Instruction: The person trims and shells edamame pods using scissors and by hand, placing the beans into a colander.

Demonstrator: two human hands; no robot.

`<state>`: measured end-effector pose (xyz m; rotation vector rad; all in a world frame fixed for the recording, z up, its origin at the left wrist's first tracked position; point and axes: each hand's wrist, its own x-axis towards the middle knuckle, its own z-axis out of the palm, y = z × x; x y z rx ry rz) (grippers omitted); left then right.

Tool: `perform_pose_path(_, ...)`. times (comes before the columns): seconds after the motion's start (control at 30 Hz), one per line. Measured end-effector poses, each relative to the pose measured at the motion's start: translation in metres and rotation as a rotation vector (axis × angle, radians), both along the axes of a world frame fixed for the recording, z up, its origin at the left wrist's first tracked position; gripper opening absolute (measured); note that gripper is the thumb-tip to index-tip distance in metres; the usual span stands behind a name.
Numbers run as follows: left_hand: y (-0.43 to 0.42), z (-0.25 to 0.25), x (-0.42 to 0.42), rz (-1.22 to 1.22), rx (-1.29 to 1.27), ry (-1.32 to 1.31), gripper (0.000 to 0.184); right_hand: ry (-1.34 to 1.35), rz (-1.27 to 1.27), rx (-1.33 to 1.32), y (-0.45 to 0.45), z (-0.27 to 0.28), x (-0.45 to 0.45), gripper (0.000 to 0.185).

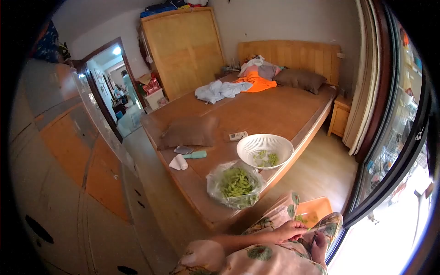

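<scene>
Over my lap, my left hand [289, 230] has its fingers pinched on a small piece of green pod [309, 229]. Close beside it, my right hand [318, 246] is closed with its fingertips turned toward the left; what it grips is too small to tell. Beyond my knees sits an orange plastic bin [321, 210] with green scraps inside. On the bed's near corner, a clear plastic bag [214, 185] lies open, filled with green pods [237, 182]. A white colander [251, 145] next to the bag holds a few green pieces [270, 159].
The bed [211, 120] carries a remote control [238, 136], a brown pillow [190, 132], a white roll [178, 162], a teal-handled object [196, 155] and clothes [222, 90]. A glass sliding door [389, 169] stands at the right, a cabinet [91, 160] at the left.
</scene>
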<state>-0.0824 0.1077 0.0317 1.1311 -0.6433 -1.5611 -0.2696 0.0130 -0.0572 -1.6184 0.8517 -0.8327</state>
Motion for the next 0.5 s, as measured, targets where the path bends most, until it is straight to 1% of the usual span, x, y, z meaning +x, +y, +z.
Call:
perform_pose_path(0.1,-0.003,-0.009,-0.001,0.021,-0.009,0.046,0.016,0.006,-0.089,-0.122,-0.01,-0.007,-0.005,0.028)
perform_pose_path(0.13,-0.003,-0.011,-0.001,0.018,-0.019,0.038,0.016,0.012,-0.142,-0.163,-0.012,-0.013,-0.007,0.029)
perform_pose_path(0.23,-0.003,-0.011,-0.002,0.033,-0.016,0.029,0.015,-0.011,-0.177,-0.214,-0.013,-0.025,-0.012,0.036)
perform_pose_path(0.3,-0.003,-0.012,-0.003,0.04,-0.011,0.003,0.015,0.073,-0.151,-0.342,-0.008,-0.025,-0.017,0.039)
perform_pose_path(0.43,-0.003,-0.011,-0.002,0.025,-0.037,-0.05,0.016,0.105,-0.177,-0.362,-0.009,-0.031,-0.017,0.043)
perform_pose_path(0.5,-0.003,-0.009,0.0,0.018,-0.028,-0.013,0.018,0.126,-0.167,-0.387,-0.007,-0.024,-0.019,0.044)
